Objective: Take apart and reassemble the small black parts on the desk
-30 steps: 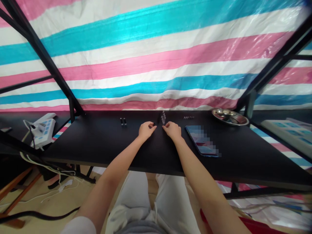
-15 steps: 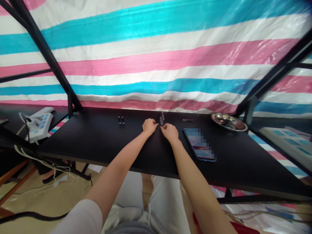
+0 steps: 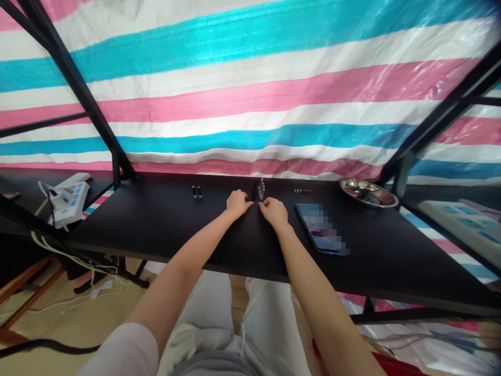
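Note:
Both my hands rest on the black table [image 3: 164,224], close together near its far middle. My left hand [image 3: 237,202] has its fingers curled and pinched toward a small dark item I cannot make out. My right hand [image 3: 274,211] is likewise pinched, fingertips pointing left toward the same spot. Just behind the fingertips stands a small cluster of tiny clear and dark parts [image 3: 260,189]. What each pinch holds is too small to tell.
A phone [image 3: 321,229] lies right of my right hand. A steel dish [image 3: 368,192] sits at the far right. Two small dark cylinders [image 3: 197,192] and a row of tiny parts [image 3: 302,191] lie along the back. A white power strip [image 3: 68,196] is at left. Black frame posts flank the table.
My hands have drawn closer together and shifted slightly forward toward the small cluster of parts. The view has moved a little.

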The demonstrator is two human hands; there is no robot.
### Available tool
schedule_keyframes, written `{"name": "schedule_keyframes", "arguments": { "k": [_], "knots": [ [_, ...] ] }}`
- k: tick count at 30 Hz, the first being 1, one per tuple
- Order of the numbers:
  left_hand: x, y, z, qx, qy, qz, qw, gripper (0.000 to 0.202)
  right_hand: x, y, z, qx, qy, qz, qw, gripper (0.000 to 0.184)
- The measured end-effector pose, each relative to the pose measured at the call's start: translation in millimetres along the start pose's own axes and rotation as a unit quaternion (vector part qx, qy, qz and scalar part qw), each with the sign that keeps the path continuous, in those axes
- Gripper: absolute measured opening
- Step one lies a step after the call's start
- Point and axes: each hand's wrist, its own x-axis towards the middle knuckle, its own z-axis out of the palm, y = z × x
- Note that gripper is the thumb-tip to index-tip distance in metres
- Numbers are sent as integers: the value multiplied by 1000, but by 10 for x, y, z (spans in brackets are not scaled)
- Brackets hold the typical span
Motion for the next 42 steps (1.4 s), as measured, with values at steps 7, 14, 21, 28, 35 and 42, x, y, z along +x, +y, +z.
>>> {"name": "schedule_keyframes", "arguments": {
  "k": [7,14,21,28,35,42],
  "knots": [
    [111,-27,-1032,269,-127,218,930,24,-51,-46,22,25,11,-37,999,23],
    [291,-244,-1851,461,-207,175,845,34,-69,-55,67,71,20,-126,989,24],
    [241,-479,-1899,447,-208,137,859,38,-71,-60,71,89,13,-157,983,25],
    [293,-543,-1757,443,-204,147,861,27,-54,-47,85,98,14,-163,982,24],
    [285,-532,-1718,453,-212,144,854,10,-58,-62,61,96,5,-161,982,24],
    [187,-278,-1520,314,-175,150,921,11,-92,-107,51,155,25,-189,969,27]
  ]
}}
